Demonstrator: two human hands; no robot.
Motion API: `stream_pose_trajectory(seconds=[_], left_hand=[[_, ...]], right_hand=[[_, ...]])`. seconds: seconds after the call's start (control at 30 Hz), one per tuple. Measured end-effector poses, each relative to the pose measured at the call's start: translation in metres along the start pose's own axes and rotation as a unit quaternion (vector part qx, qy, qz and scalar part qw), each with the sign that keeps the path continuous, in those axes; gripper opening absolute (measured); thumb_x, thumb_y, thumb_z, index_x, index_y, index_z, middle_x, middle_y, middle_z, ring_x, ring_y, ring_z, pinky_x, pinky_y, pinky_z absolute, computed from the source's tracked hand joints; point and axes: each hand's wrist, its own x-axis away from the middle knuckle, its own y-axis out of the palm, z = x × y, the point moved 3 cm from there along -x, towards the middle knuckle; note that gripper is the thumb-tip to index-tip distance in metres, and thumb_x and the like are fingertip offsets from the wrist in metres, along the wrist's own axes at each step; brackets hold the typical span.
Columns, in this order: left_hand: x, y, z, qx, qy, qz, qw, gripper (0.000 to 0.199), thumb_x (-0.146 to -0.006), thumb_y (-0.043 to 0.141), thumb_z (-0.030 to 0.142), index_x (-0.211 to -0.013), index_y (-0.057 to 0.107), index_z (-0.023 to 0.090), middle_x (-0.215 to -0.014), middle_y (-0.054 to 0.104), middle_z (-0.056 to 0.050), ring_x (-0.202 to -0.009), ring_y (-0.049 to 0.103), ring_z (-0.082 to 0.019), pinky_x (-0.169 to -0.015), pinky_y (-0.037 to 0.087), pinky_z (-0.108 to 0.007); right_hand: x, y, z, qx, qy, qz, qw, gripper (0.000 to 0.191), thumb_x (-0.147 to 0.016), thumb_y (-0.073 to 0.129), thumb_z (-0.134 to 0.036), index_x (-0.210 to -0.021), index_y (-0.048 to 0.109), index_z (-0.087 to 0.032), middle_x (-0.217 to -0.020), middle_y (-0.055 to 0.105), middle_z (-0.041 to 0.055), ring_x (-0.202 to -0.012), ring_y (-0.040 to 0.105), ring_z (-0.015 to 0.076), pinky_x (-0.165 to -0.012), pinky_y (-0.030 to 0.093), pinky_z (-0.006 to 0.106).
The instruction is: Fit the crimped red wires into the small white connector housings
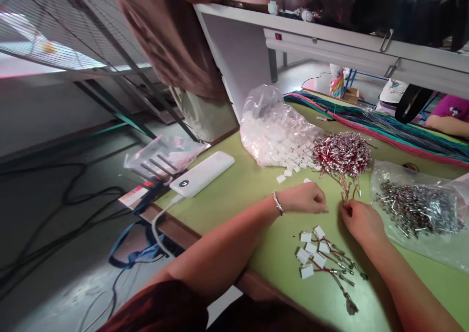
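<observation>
Right hand (364, 222) at a heap of short red, silver-tipped wires (342, 153)
Its grip pinches wires at the heap's near edge on the green desk (238, 190); cannot tell whether the curled left hand (306, 198) holds anything.

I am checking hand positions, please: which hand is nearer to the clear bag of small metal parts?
Right. The right hand is close beside the clear bag, by its left edge in the picture; the left hand is farther left, away from it.
</observation>
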Motion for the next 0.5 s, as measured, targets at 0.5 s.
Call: stream_pose_trajectory(seconds=[0.5], left_hand=[[-0.013,0.029,-0.006,0.137,-0.173,0.104,0.97,0.032,-0.082,0.056,0.041,-0.067,0.064,0.014,-0.044,0.049,0.004,-0.035,0.04,-0.006,-0.038,0.032,-0.018]], right_hand=[[-0.001,0.002,-0.008,-0.123,-0.018,-0.013,0.992,0.024,-0.085,0.051,-0.031,-0.075,0.069,-0.019,-0.073,0.072,0.0061,-0.065,0.063,0.0178,-0.057,0.035,0.026]])
